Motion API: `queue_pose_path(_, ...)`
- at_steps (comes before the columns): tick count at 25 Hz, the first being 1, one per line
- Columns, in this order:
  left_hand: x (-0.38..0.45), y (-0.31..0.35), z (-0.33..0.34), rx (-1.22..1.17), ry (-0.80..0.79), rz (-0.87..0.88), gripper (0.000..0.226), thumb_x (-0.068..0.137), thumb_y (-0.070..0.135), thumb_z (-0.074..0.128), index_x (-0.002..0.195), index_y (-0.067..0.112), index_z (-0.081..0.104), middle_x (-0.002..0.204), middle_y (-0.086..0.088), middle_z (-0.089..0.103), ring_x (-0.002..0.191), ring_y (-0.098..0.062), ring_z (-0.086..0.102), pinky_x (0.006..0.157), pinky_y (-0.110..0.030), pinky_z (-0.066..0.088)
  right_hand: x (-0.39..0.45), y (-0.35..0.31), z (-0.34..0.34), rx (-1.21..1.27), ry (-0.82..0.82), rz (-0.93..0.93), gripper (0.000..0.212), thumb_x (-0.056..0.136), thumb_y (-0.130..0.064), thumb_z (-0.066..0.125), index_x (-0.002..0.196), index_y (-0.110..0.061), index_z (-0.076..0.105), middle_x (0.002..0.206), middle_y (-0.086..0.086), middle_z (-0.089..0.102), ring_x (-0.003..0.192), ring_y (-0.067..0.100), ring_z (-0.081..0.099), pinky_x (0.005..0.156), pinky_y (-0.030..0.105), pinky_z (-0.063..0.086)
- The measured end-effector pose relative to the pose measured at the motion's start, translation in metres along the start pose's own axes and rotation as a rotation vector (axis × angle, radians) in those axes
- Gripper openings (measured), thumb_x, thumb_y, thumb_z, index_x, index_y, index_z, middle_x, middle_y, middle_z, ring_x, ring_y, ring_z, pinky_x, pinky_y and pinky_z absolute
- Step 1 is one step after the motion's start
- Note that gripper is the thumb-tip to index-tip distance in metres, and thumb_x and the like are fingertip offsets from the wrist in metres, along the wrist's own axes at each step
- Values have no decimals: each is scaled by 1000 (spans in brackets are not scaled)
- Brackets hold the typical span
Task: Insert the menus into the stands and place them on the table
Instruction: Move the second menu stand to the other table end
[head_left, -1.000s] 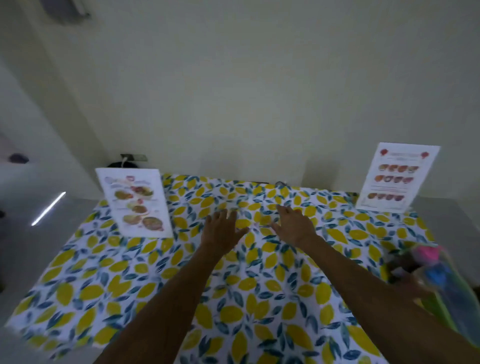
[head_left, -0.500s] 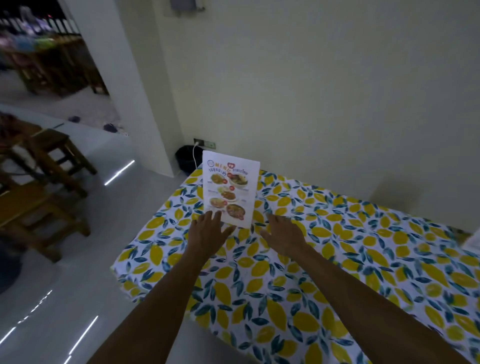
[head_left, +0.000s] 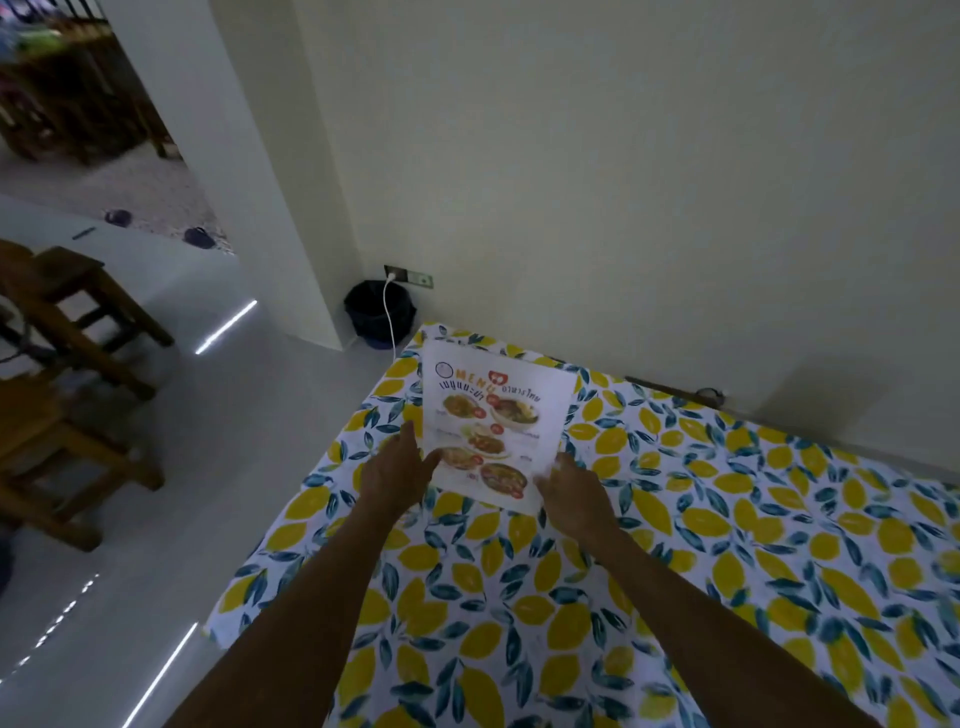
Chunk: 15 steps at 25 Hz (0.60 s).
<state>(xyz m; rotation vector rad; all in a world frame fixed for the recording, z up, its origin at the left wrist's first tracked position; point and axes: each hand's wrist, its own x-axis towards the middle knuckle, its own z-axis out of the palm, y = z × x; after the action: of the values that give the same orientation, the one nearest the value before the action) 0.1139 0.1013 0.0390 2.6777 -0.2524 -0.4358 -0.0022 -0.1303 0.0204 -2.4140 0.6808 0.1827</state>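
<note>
The menu, a white sheet printed with dish photos and the word MENU, stands tilted back near the far left corner of the table, which is covered in a cloth patterned with yellow lemons and blue-green leaves. Whether a clear stand holds the sheet cannot be made out. Both arms reach forward to it from the near edge. The left hand lies at the sheet's lower left edge with fingers extended and the thumb against the paper's front; the right hand sits at the lower right corner, fingers spread and touching or just short of the paper. Neither hand is clenched, and whether either truly pinches the sheet cannot be told, since the fingertips are blurred. Behind the menu the table meets a plain cream wall. Left of the table corner, on the floor, a dark bin stands below a wall socket, with a white cable hanging across it. Further left are wooden chairs on the pale floor, well apart from the table. Nothing lies between the hands and the menu.
</note>
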Motion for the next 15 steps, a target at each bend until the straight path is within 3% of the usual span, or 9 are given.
queue_pose_path(3,27,6,-4,-63,37,-8,77,91,51,53,151,14,21,132,-18,59,115,-38,59,90,-49,52,13,-8,2,64,78,8,31,94,-34,56,111,-8,54,93,13,67,86,34,65,67,36,50)
queue_pose_path(5,40,9,-6,-61,58,21,62,93,47,53,142,13,37,126,-17,63,108,-37,63,87,-48,53,17,-8,3,124,101,-11,19,94,-29,59,91,-10,54,78,9,62,73,29,62,60,35,46)
queue_pose_path(7,48,10,-12,-46,75,67,47,92,47,54,126,15,53,118,-12,67,103,-34,65,84,-46,54,21,-7,3,176,101,-32,21,94,-27,60,81,-13,51,70,9,60,64,26,61,56,42,51)
queue_pose_path(10,75,12,-29,-23,98,133,39,89,51,56,112,20,59,109,-6,71,98,-32,66,78,-42,54,44,-16,-8,161,149,-46,21,93,-30,60,94,-10,59,76,9,66,68,23,63,61,44,56)
queue_pose_path(15,139,32,-84,-57,120,206,40,89,54,56,118,27,59,110,-3,73,96,-29,68,79,-41,55,102,-60,-41,164,232,-113,26,94,-29,60,93,-3,59,78,15,66,69,26,63,59,40,52)
